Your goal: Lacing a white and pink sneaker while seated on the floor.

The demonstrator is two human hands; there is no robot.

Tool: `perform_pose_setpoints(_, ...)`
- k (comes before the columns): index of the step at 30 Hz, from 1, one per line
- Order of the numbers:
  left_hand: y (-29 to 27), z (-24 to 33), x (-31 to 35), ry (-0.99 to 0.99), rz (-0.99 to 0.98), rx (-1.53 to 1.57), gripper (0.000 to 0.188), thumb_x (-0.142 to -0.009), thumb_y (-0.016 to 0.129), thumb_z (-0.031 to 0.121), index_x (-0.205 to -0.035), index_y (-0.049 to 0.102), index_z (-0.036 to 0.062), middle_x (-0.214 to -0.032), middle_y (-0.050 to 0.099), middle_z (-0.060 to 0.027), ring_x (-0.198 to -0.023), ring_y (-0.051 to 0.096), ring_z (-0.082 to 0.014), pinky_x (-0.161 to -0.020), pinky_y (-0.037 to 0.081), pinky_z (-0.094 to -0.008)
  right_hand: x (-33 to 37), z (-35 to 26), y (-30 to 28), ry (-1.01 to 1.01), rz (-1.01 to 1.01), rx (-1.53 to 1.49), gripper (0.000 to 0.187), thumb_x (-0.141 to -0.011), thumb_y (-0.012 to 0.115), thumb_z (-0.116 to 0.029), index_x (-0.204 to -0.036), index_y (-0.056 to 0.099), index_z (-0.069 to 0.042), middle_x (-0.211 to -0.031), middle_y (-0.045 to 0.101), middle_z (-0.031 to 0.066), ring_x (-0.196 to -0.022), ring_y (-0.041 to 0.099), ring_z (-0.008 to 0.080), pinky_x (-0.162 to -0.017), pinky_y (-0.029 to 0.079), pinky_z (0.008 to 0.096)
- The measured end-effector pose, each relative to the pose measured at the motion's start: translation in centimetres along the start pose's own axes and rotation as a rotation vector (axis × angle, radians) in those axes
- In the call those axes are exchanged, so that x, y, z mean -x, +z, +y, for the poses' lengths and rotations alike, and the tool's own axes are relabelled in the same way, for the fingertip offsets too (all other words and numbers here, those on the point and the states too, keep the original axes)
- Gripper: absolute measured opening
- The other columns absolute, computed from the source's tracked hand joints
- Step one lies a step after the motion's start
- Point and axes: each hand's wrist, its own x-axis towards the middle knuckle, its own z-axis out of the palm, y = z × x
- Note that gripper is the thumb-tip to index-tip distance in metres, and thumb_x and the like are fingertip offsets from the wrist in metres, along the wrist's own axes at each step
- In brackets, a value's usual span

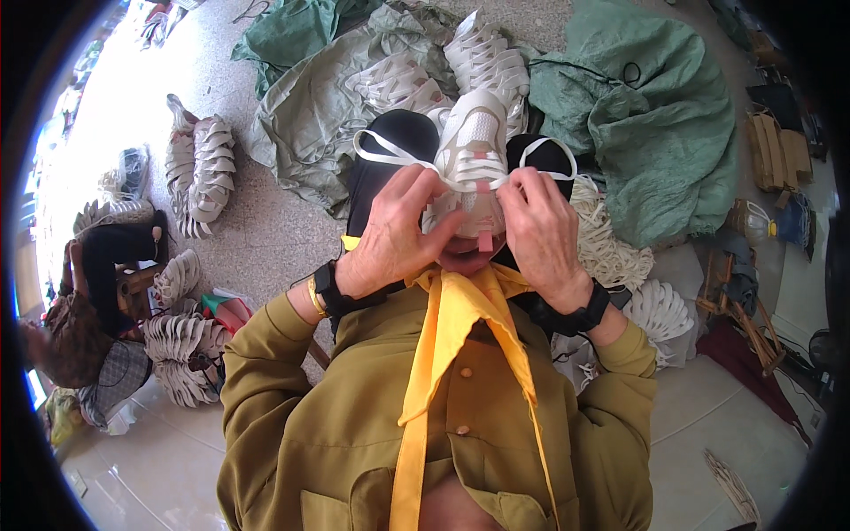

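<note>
A white and grey sneaker (476, 124) with a pink tongue tab rests between my knees, toe pointing away from me. A flat white shoelace (460, 186) runs across its upper and loops out on both sides. My left hand (394, 232) is at the shoe's left side, thumb and fingers bent around the lace by the eyelets. On the other side my right hand (542, 232) pinches the lace close to the eyelet row. The exact fingertip grip is partly hidden on both hands.
Green sacks (651, 115) and a pale sack with stacked white sneakers (487, 57) lie ahead. A pile of white laces (611, 239) is at my right. More stacked shoes (211, 168) stand on the left, near another person (75, 327). A wooden stool (739, 310) is at right.
</note>
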Motion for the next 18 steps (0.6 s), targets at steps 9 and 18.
perform_pose_setpoints(9, 0.7, 0.5, 0.1, 0.072, 0.001, -0.198, 0.023, -0.083, 0.069, 0.003, -0.100, 0.055, -0.0018, -0.091, 0.057, -0.0175, -0.086, 0.060, -0.0394, -0.076, 0.051, -0.0457, 0.5, -1.0, -0.1, 0.078, 0.105, -0.686, 0.012, -0.090, 0.066, 0.001, -0.099, 0.058, 0.000, -0.094, 0.059, 0.0128, -0.084, 0.064, 0.0344, -0.072, 0.054, 0.0420)
perform_pose_setpoints(18, 0.4, 0.1, 0.4, 0.029, -0.044, -0.044, 0.019, -0.086, 0.061, -0.001, -0.102, 0.051, -0.0018, -0.091, 0.053, -0.0194, -0.085, 0.056, -0.0407, -0.075, 0.048, -0.0482, -1.8, -1.8, 1.8, 0.030, 0.006, -0.415, 0.011, -0.088, 0.068, -0.002, -0.097, 0.062, -0.001, -0.094, 0.059, 0.0138, -0.084, 0.066, 0.0359, -0.071, 0.055, 0.0423)
